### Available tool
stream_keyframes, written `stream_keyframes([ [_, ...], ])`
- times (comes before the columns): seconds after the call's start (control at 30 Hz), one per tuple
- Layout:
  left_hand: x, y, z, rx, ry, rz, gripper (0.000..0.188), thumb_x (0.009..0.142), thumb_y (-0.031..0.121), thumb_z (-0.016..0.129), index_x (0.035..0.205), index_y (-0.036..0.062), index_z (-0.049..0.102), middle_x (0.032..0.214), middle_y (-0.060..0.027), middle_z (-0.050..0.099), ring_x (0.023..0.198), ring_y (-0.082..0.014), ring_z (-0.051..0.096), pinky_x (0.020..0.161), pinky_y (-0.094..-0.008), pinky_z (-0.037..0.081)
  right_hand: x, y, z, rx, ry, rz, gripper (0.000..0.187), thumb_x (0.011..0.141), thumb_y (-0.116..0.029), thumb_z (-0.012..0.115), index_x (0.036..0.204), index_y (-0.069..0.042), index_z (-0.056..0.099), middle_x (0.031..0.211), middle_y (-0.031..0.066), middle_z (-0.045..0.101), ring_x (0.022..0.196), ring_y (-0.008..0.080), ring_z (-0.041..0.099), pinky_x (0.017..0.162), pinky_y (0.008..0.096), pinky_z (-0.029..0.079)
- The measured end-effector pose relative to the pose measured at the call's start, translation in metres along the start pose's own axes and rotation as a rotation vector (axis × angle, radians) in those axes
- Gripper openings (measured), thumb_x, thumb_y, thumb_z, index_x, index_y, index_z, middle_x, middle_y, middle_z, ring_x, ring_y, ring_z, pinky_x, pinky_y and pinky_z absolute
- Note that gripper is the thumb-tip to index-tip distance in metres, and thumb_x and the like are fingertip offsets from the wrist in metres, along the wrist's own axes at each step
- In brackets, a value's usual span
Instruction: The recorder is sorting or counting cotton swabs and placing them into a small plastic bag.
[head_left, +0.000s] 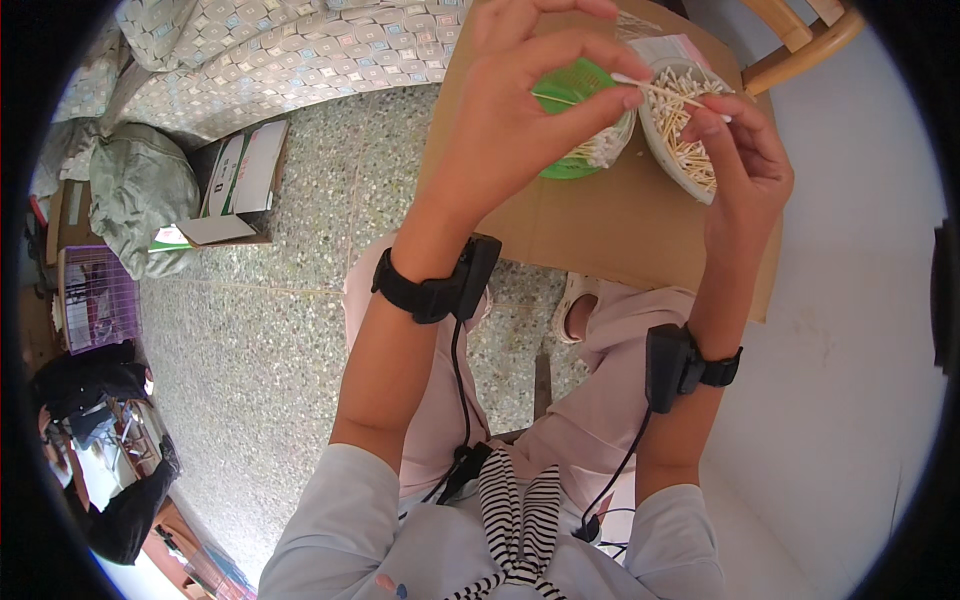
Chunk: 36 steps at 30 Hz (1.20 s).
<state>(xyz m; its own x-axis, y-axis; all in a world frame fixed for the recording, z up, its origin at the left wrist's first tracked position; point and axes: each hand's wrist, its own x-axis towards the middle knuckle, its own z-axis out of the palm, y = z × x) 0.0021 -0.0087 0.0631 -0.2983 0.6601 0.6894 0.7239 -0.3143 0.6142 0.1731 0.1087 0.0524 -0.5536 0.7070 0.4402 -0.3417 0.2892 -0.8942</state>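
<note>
A cotton swab [672, 94] with white ends is held level above the cardboard-covered surface, stretched between my two hands. My left hand [535, 105] pinches its left end between thumb and index finger, the other fingers lifted. At the opposite end my right hand [748, 165] grips it with thumb and fingertips. Below them is a pale round bowl [668, 168] full of loose cotton swabs [690, 150], partly covered by my right hand. A green basket [572, 168], holding some swabs along its right side, stands left of the bowl, partly behind my left hand.
Brown cardboard [610, 225] lies under both containers. A wooden chair [800, 45] is at the far right, beside a white wall [850, 300]. Patterned fabric [300, 70] hangs at the far left. On the speckled floor are a cardboard box [240, 180] and a purple basket [100, 300].
</note>
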Motion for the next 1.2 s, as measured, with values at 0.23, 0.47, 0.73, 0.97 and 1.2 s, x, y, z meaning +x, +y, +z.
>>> stream_keyframes([
  [0.23, -0.002, -0.004, 0.002, 0.109, -0.084, -0.048, 0.017, 0.082, 0.019, 0.077, 0.098, 0.0118, 0.074, 0.127, -0.0117, 0.054, 0.125, -0.0293, 0.045, 0.105, -0.0420, 0.035, -0.001, -0.007, -0.001, -0.238, 0.008, 0.032, 0.015, 0.088, -0.003, 0.070, 0.103, 0.001, 0.071, 0.098, 0.0060, 0.071, 0.090, 0.0104, 0.065, 0.081, 0.0239, 0.051],
  [0.47, -0.029, -0.022, 0.025, 0.336, -0.033, -0.212, 0.027, 0.084, 0.034, 0.074, 0.091, 0.0080, 0.071, 0.096, -0.0107, 0.066, 0.090, -0.0279, 0.062, 0.078, -0.0377, 0.049, 0.003, -0.001, -0.027, -0.640, 0.103, 0.228, 0.018, 0.089, -0.014, 0.071, 0.102, -0.003, 0.075, 0.092, 0.0034, 0.073, 0.085, 0.0102, 0.066, 0.078, 0.0237, 0.050],
  [0.73, -0.036, -0.014, 0.042, 0.300, -0.294, -0.404, 0.031, 0.085, 0.036, 0.069, 0.090, 0.0058, 0.069, 0.076, -0.0119, 0.068, 0.069, -0.0307, 0.066, 0.064, -0.0410, 0.050, 0.004, 0.015, -0.022, -0.715, -0.032, 0.225, 0.019, 0.088, -0.020, 0.071, 0.101, -0.006, 0.076, 0.086, 0.0044, 0.073, 0.076, 0.0099, 0.063, 0.073, 0.0255, 0.049],
  [0.97, -0.032, -0.010, 0.040, 0.187, -0.273, -0.476, 0.024, 0.089, 0.028, 0.065, 0.094, 0.0049, 0.068, 0.084, -0.0133, 0.070, 0.076, -0.0302, 0.068, 0.067, -0.0397, 0.051, 0.004, 0.027, -0.012, -0.746, -0.159, 0.210, 0.022, 0.086, -0.026, 0.073, 0.102, -0.010, 0.076, 0.087, 0.0070, 0.072, 0.074, 0.0160, 0.065, 0.069, 0.0281, 0.050],
  [1.2, -0.029, -0.007, 0.037, 0.050, -0.258, -0.512, 0.023, 0.094, 0.024, 0.061, 0.098, 0.0015, 0.065, 0.088, -0.0149, 0.070, 0.079, -0.0300, 0.067, 0.071, -0.0375, 0.051, 0.012, 0.041, 0.006, -0.753, -0.288, 0.077, 0.023, 0.092, -0.023, 0.065, 0.110, -0.010, 0.073, 0.095, 0.0099, 0.068, 0.076, 0.0278, 0.064, 0.071, 0.0322, 0.050],
])
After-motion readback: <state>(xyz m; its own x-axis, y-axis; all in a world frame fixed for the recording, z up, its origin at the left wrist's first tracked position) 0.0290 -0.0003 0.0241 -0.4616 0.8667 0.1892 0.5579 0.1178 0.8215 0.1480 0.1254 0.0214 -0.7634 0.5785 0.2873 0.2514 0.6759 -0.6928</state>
